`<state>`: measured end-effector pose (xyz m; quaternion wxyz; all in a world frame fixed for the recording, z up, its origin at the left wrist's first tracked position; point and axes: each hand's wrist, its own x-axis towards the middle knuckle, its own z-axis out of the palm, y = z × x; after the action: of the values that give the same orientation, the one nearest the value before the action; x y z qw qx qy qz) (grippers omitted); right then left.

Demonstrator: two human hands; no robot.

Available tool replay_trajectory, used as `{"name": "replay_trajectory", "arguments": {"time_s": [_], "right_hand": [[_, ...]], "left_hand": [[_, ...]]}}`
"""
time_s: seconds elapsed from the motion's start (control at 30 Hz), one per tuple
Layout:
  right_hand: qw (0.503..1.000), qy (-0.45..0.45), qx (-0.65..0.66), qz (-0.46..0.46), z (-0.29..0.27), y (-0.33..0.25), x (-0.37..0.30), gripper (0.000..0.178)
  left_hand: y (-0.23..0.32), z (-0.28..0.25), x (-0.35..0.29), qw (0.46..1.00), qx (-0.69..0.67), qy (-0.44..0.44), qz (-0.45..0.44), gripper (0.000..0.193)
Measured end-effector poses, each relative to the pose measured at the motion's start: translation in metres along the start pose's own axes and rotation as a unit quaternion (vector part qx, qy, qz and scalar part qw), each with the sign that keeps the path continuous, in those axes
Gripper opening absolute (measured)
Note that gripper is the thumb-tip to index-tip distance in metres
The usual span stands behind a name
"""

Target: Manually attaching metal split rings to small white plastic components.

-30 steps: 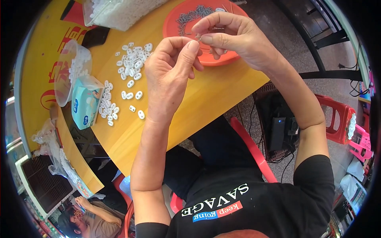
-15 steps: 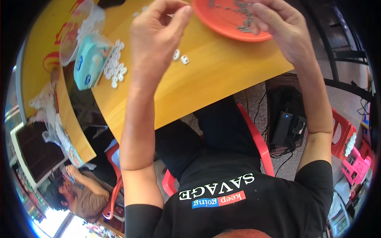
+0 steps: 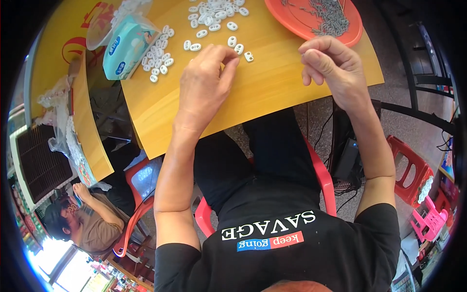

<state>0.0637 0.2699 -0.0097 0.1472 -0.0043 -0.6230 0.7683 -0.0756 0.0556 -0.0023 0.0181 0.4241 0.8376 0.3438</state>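
My left hand (image 3: 206, 80) hovers over the yellow table (image 3: 160, 119), thumb and fingers drawn together beside a few small white oval plastic pieces with two holes (image 3: 232, 41). Anything held between those fingertips is hidden. To the right, my right hand (image 3: 338, 73) is raised off the table near the rim of an orange-red plate (image 3: 294, 27), its thumb pressed to the curled fingers. I cannot make out what is pinched there. Small grey screw-like pieces (image 3: 328, 22) lie heaped in the plate. One white piece (image 3: 249, 57) sits between my hands.
A larger pile of white pieces (image 3: 214, 12) lies at the far side, another group (image 3: 158, 53) beside a teal tissue pack (image 3: 129, 46). A clear plastic tub (image 3: 102, 29) stands behind the pack. A person (image 3: 87, 219) sits at lower left. A red stool (image 3: 408, 168) is at right.
My right hand has come away from the grey pieces in the plate, toward me. My left hand is also lower in view. The view has shifted, showing more white pieces on the table.
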Motion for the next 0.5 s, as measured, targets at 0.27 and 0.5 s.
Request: {"name": "replay_trajectory", "arguments": {"time_s": [0.27, 0.5], "right_hand": [[0.993, 0.007, 0.002, 0.122, 0.016, 0.007, -0.011, 0.023], [0.987, -0.001, 0.019, 0.157, 0.025, 0.000, -0.013, 0.027]], "left_hand": [[0.020, 0.019, -0.009, 0.989, -0.146, -0.005, -0.003, 0.013], [0.043, 0.039, -0.037, 0.932, -0.352, 0.021, -0.077, 0.010]]}}
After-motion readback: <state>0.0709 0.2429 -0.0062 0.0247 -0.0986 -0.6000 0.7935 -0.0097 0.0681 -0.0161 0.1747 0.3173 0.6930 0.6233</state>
